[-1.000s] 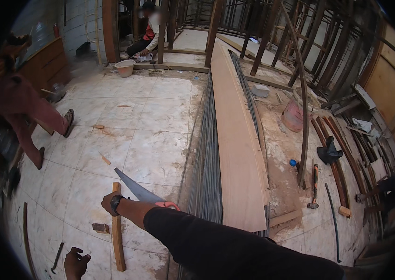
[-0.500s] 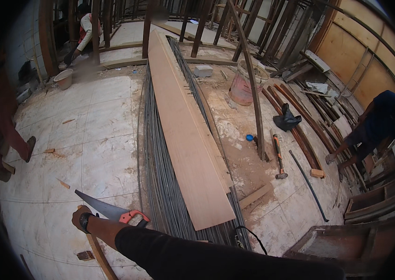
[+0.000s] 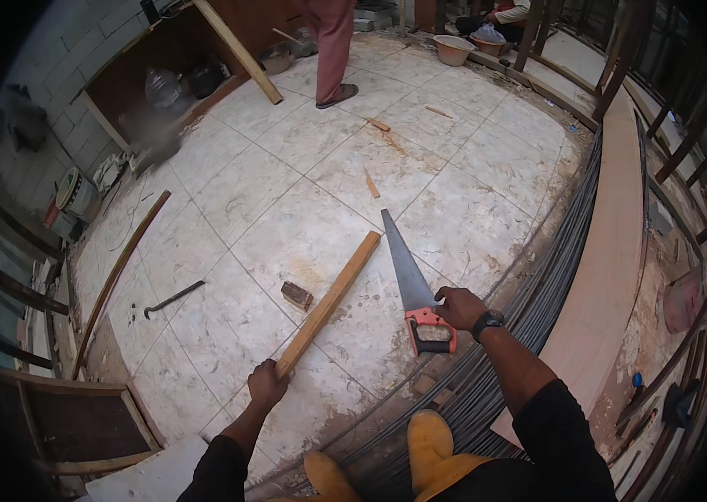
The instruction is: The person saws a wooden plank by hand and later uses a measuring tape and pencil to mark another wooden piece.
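My left hand (image 3: 268, 385) is closed around the near end of a squared timber strip (image 3: 330, 303), which slants away across the tiled floor. Just left of the strip sits a short wood block (image 3: 296, 294). A handsaw (image 3: 410, 272) with a red and black handle lies to the right, its blade pointing away from me. At the heel of that blade, by the handle's upper corner, my right hand (image 3: 460, 308) has its fingers bent and pinched on the saw; the fingertips are partly hidden. A dark watch (image 3: 489, 323) circles my right wrist.
Steel rods (image 3: 558, 289) and a long plank (image 3: 604, 226) lie along the right. A pry bar (image 3: 173, 299) and a curved wood strip (image 3: 123, 272) are on the left floor. One person (image 3: 332, 50) stands ahead; another (image 3: 510, 15) is near basins (image 3: 454, 50).
My view has swung left, bringing both hands in. My right hand has moved from the timber strip's far end to the handsaw, which lies in the same place on the floor.
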Motion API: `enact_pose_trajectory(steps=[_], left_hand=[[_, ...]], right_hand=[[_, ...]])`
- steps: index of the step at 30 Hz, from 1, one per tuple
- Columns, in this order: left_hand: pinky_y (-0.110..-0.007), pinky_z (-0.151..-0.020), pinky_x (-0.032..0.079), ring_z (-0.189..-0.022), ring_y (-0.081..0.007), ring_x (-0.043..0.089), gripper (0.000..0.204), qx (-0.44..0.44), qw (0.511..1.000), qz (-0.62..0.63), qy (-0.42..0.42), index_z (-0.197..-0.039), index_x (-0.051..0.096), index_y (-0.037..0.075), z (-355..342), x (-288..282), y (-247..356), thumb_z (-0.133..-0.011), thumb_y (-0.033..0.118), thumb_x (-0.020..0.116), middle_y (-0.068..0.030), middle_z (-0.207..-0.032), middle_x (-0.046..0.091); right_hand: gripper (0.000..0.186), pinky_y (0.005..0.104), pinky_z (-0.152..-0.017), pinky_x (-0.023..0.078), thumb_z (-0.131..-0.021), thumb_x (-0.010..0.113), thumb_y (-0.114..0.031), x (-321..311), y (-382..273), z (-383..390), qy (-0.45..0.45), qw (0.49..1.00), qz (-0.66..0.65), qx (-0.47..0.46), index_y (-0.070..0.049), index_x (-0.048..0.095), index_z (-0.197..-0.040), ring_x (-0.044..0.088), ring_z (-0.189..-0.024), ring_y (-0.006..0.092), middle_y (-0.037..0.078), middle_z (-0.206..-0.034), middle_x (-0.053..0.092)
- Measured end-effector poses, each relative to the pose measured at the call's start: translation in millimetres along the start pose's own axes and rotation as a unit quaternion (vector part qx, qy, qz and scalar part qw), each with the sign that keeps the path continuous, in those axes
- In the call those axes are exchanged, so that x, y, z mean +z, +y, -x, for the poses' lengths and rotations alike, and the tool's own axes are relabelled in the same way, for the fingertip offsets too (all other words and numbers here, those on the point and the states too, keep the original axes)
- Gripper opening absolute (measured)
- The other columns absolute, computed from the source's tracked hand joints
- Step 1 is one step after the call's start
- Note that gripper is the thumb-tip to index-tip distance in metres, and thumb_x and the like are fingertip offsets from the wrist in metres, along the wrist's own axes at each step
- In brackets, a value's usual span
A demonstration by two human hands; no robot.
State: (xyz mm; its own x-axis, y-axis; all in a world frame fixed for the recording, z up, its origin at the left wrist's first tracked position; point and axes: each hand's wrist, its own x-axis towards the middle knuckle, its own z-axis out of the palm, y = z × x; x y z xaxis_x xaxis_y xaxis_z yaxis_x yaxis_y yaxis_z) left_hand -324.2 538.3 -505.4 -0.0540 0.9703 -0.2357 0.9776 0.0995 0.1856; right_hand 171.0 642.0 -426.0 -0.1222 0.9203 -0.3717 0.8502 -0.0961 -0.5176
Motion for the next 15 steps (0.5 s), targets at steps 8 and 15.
enact_pose_trajectory(steps=[8, 15], left_hand=[[-0.034, -0.084, 0.053, -0.093, -0.0198, 0.066, 0.034, 0.058, 0.919, 0.319, 0.225, -0.103, 0.067, 0.001, 2, -132, -13, -0.076, 0.014, 0.083, -0.0106, -0.099, 0.069], [-0.032, -0.092, 0.054, -0.101, -0.0165, 0.065, 0.045, 0.095, 0.831, 0.483, 0.259, -0.125, 0.061, -0.003, -30, -266, 72, -0.088, 0.018, 0.077, -0.0108, -0.11, 0.069]], right_hand=[[0.036, 0.0357, -0.074, 0.054, -0.091, 0.069, -0.026, 96, -79, 18, -0.041, 0.976, -0.172, -0.127, 0.001, 0.065, -0.115, 0.069, -0.08, 0.0232, 0.014, -0.085, 0.071], [0.032, 0.0339, -0.072, 0.054, -0.092, 0.068, -0.023, 98, -109, 19, -0.046, 0.959, -0.205, -0.191, -0.001, 0.066, -0.115, 0.067, -0.075, 0.0208, 0.012, -0.084, 0.071]])
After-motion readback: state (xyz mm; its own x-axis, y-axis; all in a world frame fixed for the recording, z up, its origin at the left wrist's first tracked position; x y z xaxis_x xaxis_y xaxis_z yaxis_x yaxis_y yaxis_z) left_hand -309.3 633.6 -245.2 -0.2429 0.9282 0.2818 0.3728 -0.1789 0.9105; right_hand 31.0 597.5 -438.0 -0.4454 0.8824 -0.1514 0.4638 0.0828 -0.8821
